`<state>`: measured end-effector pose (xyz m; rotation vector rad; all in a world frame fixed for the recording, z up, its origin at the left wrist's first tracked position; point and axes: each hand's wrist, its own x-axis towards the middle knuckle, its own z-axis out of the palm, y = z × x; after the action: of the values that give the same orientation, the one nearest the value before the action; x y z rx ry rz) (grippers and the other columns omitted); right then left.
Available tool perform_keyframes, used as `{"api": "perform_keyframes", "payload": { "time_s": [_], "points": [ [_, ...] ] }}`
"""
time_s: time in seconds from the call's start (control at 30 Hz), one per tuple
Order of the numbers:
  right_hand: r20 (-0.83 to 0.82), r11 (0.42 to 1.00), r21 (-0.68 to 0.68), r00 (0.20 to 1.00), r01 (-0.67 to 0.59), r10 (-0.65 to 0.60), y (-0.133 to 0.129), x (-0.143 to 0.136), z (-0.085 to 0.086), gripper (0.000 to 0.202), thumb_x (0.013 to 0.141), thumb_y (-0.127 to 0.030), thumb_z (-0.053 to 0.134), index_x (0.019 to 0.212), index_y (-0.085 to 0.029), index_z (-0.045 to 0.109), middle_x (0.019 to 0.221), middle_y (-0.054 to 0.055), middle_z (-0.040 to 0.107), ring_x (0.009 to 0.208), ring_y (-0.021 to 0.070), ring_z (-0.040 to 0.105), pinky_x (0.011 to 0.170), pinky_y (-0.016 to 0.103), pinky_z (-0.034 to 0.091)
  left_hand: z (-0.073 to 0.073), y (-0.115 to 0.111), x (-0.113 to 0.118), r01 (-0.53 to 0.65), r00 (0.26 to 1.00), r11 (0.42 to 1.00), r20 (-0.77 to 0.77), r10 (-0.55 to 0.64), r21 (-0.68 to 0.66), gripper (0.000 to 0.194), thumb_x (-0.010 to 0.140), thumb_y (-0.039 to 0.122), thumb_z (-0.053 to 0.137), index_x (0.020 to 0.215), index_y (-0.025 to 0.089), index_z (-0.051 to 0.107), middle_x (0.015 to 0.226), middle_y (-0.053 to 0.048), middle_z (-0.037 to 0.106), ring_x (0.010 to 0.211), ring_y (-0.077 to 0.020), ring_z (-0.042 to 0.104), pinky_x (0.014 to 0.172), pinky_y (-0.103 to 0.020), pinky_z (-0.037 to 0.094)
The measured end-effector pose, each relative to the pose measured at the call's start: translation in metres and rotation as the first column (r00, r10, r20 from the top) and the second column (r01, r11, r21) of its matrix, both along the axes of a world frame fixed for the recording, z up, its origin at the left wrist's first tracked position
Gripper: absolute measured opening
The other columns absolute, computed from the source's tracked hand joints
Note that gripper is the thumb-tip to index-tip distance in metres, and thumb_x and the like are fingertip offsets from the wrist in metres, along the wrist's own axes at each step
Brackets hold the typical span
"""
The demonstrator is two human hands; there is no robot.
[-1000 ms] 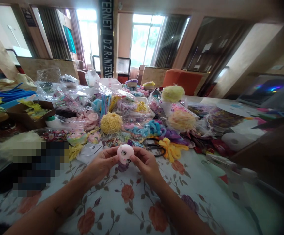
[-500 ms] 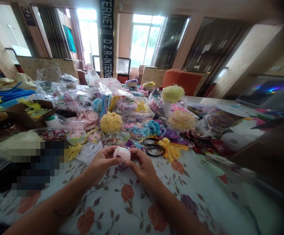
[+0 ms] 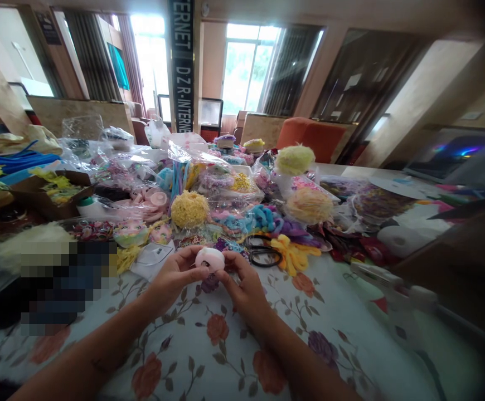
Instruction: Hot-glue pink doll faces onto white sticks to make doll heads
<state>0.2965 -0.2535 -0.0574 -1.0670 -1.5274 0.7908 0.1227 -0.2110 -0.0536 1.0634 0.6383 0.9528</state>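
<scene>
A small pale-pink doll head (image 3: 210, 259) with a dark painted eye is held up above the flowered tablecloth (image 3: 209, 356). My left hand (image 3: 180, 272) grips it from the left, thumb across its lower front. From the other side my right hand (image 3: 242, 278) closes on it, with the thumb near the lower edge. Just behind the hands lie small bags of coloured beads (image 3: 228, 246) and a white paper piece (image 3: 153, 260). A black cord loop (image 3: 265, 253) and yellow chenille strands (image 3: 292, 253) are right of my right hand.
A yellow yarn ball (image 3: 189, 210) stands beyond the hands, before heaped plastic bags and yarn. On the right lies a glue gun (image 3: 393, 284) with its cable, near a white roll (image 3: 399, 240). A cardboard box (image 3: 50, 195) stands at left.
The doll head has been turned in my fingers, so its rounded top and painted eye now face the camera more. Both hands stay in nearly the same place.
</scene>
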Motion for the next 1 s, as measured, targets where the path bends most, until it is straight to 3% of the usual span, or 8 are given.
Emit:
{"api": "perform_keyframes", "payload": {
  "time_s": [0.17, 0.3, 0.4, 0.5, 0.6, 0.73, 0.9, 1.0],
  "points": [
    [-0.247, 0.978, -0.164, 0.965, -0.132, 0.088, 0.002, 0.001, 0.001, 0.029, 0.084, -0.044, 0.062, 0.101, -0.021, 0.061, 0.089, 0.004, 0.064, 0.08, 0.0181, 0.061, 0.071, 0.028, 0.049, 0.004, 0.001, 0.0, 0.004, 0.996, 0.995, 0.091, 0.005, -0.096, 0.035, 0.084, 0.045, 0.059, 0.092, 0.014, 0.073, 0.096, -0.009, 0.071, 0.094, -0.0221, 0.059, 0.085, -0.032, 0.047],
    [-0.456, 0.944, -0.253, 0.887, -0.213, 0.078, 0.006, 0.003, 0.0, 0.032, 0.08, -0.048, 0.066, 0.097, -0.02, 0.065, 0.087, 0.004, 0.065, 0.078, 0.0173, 0.059, 0.072, 0.029, 0.048, 0.002, 0.003, 0.002, 0.017, 0.992, 0.987, 0.129, 0.005, -0.161, 0.029, 0.083, 0.041, 0.062, 0.085, 0.014, 0.072, 0.091, -0.007, 0.071, 0.089, -0.0199, 0.061, 0.085, -0.031, 0.047],
    [-0.666, 0.904, -0.304, 0.745, -0.301, 0.025, 0.008, 0.003, 0.002, 0.03, 0.078, -0.046, 0.069, 0.093, -0.02, 0.068, 0.088, 0.005, 0.066, 0.077, 0.0165, 0.059, 0.07, 0.028, 0.048, -0.001, 0.007, 0.0, -0.072, 0.99, 0.989, 0.111, 0.086, -0.13, 0.015, 0.076, 0.029, 0.073, 0.078, 0.015, 0.07, 0.084, -0.003, 0.069, 0.084, -0.0148, 0.062, 0.085, -0.026, 0.047],
    [-0.818, 0.865, -0.358, 0.565, -0.35, -0.11, 0.011, 0.005, 0.006, 0.022, 0.077, -0.038, 0.071, 0.087, -0.019, 0.069, 0.081, 0.004, 0.067, 0.071, 0.0149, 0.06, 0.066, 0.026, 0.05, -0.002, 0.01, -0.003, -0.106, 0.989, 0.989, 0.094, 0.116, -0.105, 0.013, 0.073, 0.024, 0.076, 0.072, 0.015, 0.066, 0.073, 0.0, 0.065, 0.071, -0.0099, 0.059, 0.074, -0.022, 0.048],
    [-0.866, 0.82, -0.41, 0.453, -0.401, -0.211, 0.013, 0.01, 0.008, 0.012, 0.083, -0.028, 0.063, 0.085, -0.017, 0.069, 0.074, 0.003, 0.066, 0.063, 0.0128, 0.059, 0.063, 0.024, 0.052, -0.001, 0.009, -0.004, -0.083, 0.993, 0.992, 0.074, 0.09, -0.094, 0.017, 0.073, 0.027, 0.077, 0.073, 0.014, 0.065, 0.069, 0.0, 0.063, 0.063, -0.0081, 0.057, 0.062, -0.019, 0.046],
    [-0.904, 0.796, -0.369, 0.384, -0.479, -0.189, 0.015, 0.015, 0.007, 0.02, 0.089, -0.017, 0.048, 0.091, -0.013, 0.068, 0.07, 0.004, 0.065, 0.059, 0.0109, 0.059, 0.062, 0.021, 0.053, -0.002, 0.007, -0.002, -0.061, 0.998, 0.992, 0.022, 0.064, -0.109, 0.019, 0.072, 0.03, 0.077, 0.073, 0.014, 0.067, 0.068, -0.001, 0.064, 0.06, -0.0074, 0.055, 0.059, -0.018, 0.044],
    [-0.923, 0.789, -0.341, 0.342, -0.511, -0.177, 0.016, 0.015, 0.004, 0.026, 0.09, -0.014, 0.042, 0.094, -0.01, 0.067, 0.068, 0.005, 0.064, 0.057, 0.0108, 0.058, 0.06, 0.021, 0.053, -0.009, 0.008, -0.002, -0.049, 0.999, 0.994, -0.006, 0.049, -0.096, 0.019, 0.073, 0.032, 0.076, 0.079, 0.014, 0.071, 0.068, -0.002, 0.065, 0.064, -0.0089, 0.056, 0.061, -0.018, 0.044],
    [-0.926, 0.786, -0.332, 0.338, -0.522, -0.167, 0.016, 0.015, 0.003, 0.024, 0.089, -0.014, 0.043, 0.095, -0.011, 0.066, 0.069, 0.005, 0.064, 0.058, 0.0109, 0.058, 0.06, 0.021, 0.053, -0.01, 0.008, -0.002, -0.053, 0.998, 0.993, 0.008, 0.054, -0.101, 0.024, 0.076, 0.036, 0.073, 0.083, 0.013, 0.071, 0.06, 0.0, 0.06, 0.057, -0.0073, 0.052, 0.055, -0.018, 0.039]
  ]
}}
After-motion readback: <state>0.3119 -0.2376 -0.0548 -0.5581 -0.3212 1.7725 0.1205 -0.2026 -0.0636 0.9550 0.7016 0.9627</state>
